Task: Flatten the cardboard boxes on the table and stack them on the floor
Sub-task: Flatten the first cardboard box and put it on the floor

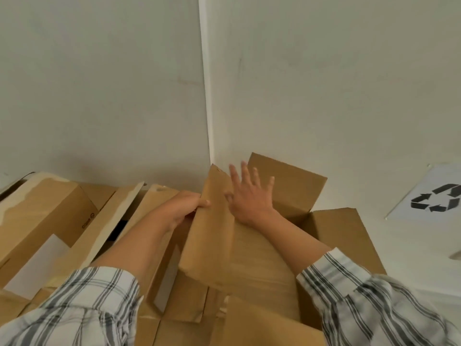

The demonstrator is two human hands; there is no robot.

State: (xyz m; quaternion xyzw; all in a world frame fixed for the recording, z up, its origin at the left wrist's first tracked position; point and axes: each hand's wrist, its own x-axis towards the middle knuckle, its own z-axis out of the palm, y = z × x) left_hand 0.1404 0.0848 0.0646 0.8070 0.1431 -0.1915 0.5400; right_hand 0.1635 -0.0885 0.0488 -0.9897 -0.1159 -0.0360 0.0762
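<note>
A tall brown cardboard flap (212, 228) of the open brown cardboard box (344, 236) is held by the left grip (185, 208) (thumb on its edge); the right grip (249, 193) is spread wide, flat against it.

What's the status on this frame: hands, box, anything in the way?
Left hand gripping edge of cardboard panel. Right hand open, fingers spread, on or just above the panel. Box not yet flat. More boxes crowd the left.
</note>
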